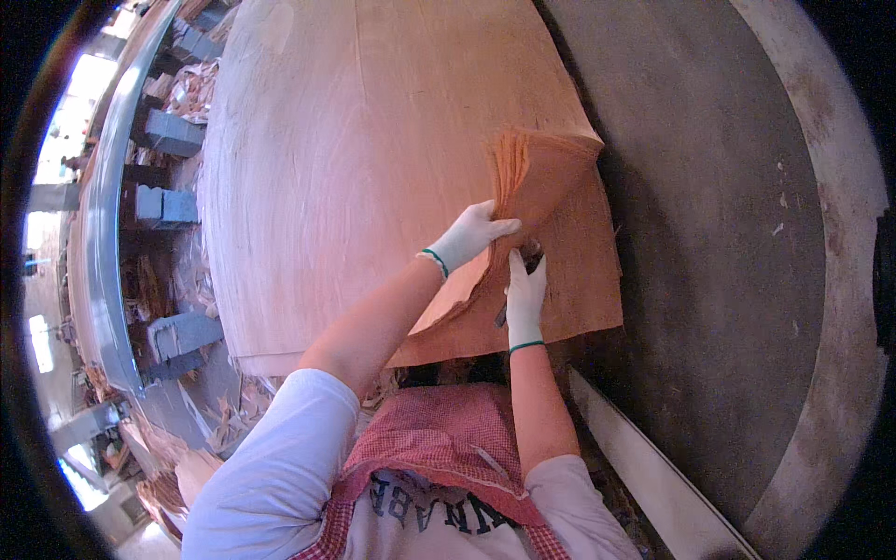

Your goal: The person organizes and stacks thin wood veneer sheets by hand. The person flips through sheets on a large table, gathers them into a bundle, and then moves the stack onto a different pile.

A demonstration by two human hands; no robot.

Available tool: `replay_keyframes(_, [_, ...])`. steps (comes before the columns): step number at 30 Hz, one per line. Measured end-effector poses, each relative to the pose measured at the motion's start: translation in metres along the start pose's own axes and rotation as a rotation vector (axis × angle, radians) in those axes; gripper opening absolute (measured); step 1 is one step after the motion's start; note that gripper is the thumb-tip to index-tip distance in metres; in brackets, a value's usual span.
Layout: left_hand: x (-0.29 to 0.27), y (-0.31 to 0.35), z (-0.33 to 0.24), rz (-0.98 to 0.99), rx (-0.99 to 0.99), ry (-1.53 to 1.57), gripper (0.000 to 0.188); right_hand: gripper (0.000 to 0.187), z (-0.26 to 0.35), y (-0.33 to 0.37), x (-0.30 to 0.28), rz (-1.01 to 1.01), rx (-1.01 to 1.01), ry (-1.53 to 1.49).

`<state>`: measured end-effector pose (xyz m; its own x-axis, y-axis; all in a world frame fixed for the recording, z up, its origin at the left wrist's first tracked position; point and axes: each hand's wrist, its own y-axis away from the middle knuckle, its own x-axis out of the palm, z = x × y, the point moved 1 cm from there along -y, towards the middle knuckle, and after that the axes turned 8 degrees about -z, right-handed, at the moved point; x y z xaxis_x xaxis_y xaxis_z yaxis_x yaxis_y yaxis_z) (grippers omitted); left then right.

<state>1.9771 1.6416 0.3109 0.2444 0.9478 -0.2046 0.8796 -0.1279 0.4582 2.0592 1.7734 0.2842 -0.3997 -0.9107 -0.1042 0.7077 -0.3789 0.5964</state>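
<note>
Several thin reddish-brown wood veneer sheets (pixel 551 191) are bent up and folded over at the right side of a large pale veneer stack (pixel 336 168). My left hand (pixel 467 236), in a white glove with a green cuff, grips the edges of the folded sheets, thumb stretched to the right. Just below and to the right, my right hand (pixel 526 294), gloved the same way, is closed around a dark hand tool (pixel 533 252). Most of that tool is hidden by the fingers, so its kind is unclear. Beneath both hands lies a flat reddish veneer layer (pixel 583 303).
Along the left run a long metal rail (pixel 114 224) and grey blocks (pixel 168 205), with torn veneer scraps (pixel 191 91) among them. Dark grey floor (pixel 709 187) stretches along the right. A pale board (pixel 644 457) slants at the lower right, beside my right arm.
</note>
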Motion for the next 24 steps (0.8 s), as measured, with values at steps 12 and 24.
replay_keyframes(12, [0.007,-0.002,0.01,0.144,0.369,-0.047,0.039,0.05,0.026,0.008,-0.004,0.057,0.005,-0.082])
replay_keyframes(24, [0.003,-0.038,0.07,-0.466,0.309,-0.068,0.033,0.056,0.01,-0.004,0.008,0.098,0.009,-0.111])
